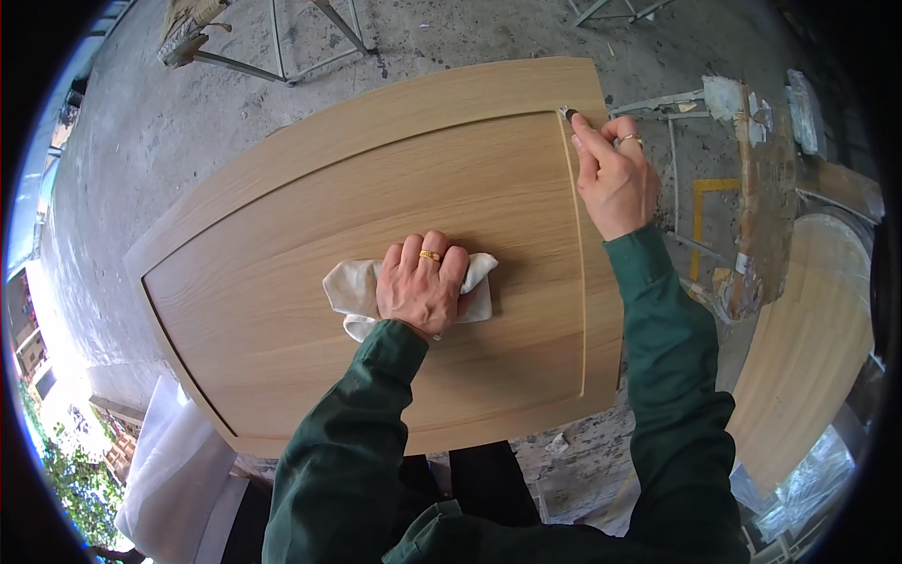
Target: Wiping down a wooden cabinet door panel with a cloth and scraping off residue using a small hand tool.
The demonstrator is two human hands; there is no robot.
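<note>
A light wood-grain panel (376,202), with a recessed rectangular field framed by a groove, lies in front of me. My left hand (418,282) presses a crumpled white cloth (352,289) onto the middle of the panel, fingers curled over it. At the panel's far right corner, my right hand (615,174) pinches a small dark-ended tool (569,113) with a pale tip. That tip touches the inner corner of the groove; most of the tool is hidden in my fingers, so I cannot tell its exact kind. The right-hand groove looks paler than the dark left one.
Metal-legged stands (282,47) are on the grey concrete floor (451,38) beyond the panel. To the right stands a worn, taped support (742,202), with another wood-grain panel (803,348) beside it. Translucent plastic wrapping (174,470) lies at the lower left.
</note>
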